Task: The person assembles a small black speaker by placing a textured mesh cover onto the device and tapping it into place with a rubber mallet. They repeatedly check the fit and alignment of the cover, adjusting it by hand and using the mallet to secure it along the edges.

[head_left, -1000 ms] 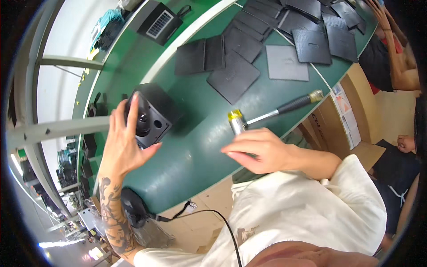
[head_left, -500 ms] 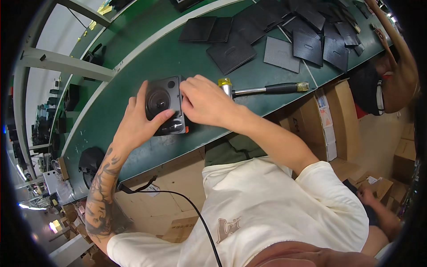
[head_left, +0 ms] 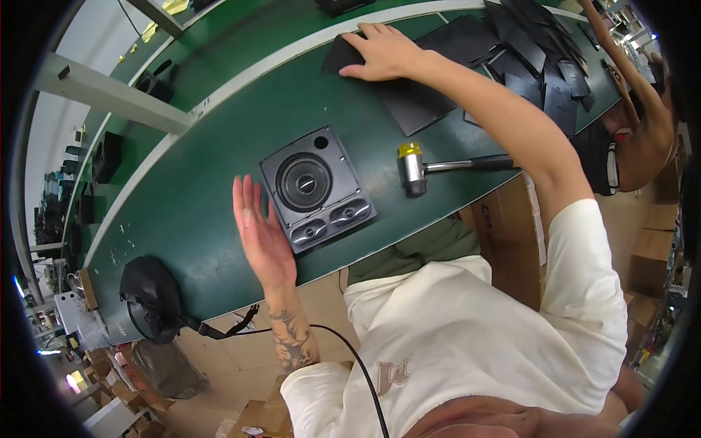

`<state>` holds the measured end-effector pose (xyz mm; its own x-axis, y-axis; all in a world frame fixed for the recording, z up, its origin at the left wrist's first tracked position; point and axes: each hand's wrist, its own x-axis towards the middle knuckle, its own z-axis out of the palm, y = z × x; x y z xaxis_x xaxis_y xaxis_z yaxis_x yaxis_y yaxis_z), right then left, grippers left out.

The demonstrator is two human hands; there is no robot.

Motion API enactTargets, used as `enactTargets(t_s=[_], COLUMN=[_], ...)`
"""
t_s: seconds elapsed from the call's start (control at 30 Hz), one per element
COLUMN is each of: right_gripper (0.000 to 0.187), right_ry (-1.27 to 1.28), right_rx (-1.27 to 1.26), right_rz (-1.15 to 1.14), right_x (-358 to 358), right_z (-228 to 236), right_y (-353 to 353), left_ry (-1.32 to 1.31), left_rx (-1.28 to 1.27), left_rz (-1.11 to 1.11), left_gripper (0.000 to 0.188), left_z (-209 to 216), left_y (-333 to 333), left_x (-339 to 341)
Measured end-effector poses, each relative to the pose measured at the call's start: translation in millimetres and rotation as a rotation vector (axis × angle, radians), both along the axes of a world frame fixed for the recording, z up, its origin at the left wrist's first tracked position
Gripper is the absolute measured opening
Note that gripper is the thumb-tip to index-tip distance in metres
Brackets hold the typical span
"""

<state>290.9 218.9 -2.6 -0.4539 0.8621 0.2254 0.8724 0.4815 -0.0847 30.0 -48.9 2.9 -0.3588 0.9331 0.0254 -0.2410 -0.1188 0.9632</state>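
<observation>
A black speaker box (head_left: 315,191) lies on the green workbench, its front facing up. That front shows one large round cone, a small round hole and two small oval drivers along the near edge. My left hand (head_left: 266,241) rests open at the box's left side, palm toward it and fingers stretched out. Farther off, at the bench's back edge, my right hand (head_left: 383,55) spans a black panel (head_left: 337,58), thumb on the near side and fingers on the far side. The hand covers part of that panel.
Right of the speaker lies a mallet (head_left: 415,171) with a yellow face and dark handle. Black panels (head_left: 412,102) pile up toward the back right. A black bag (head_left: 150,292) sits at the bench's left end. Another person's arm (head_left: 646,87) reaches in at far right.
My right hand has left the speaker box and reached to the panel at the back. My left hand has released the box and opened beside it. The view has shifted.
</observation>
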Motion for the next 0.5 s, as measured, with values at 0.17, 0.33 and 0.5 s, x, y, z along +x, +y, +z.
enactTargets(t_s=[0.17,0.33,0.5], right_gripper=[0.077,0.073,0.075], right_ry=[-0.106,0.057,0.291], right_rx=[-0.138,-0.001,-0.151], right_rz=[0.045,0.100,0.412], right_x=[-6.7,-1.2,-5.0], right_z=[14.3,50.6,108.0], right_y=[-8.6,-29.4,-96.6], left_ry=[0.155,0.132,0.356], left_rx=[0.023,0.064,0.183], left_rz=[-0.156,-0.098,0.124], left_gripper=[0.065,0.063,0.055], left_z=[-5.1,-12.0,-11.6], left_y=[-17.5,-25.0,-21.0], left_x=[17.2,24.4,8.8])
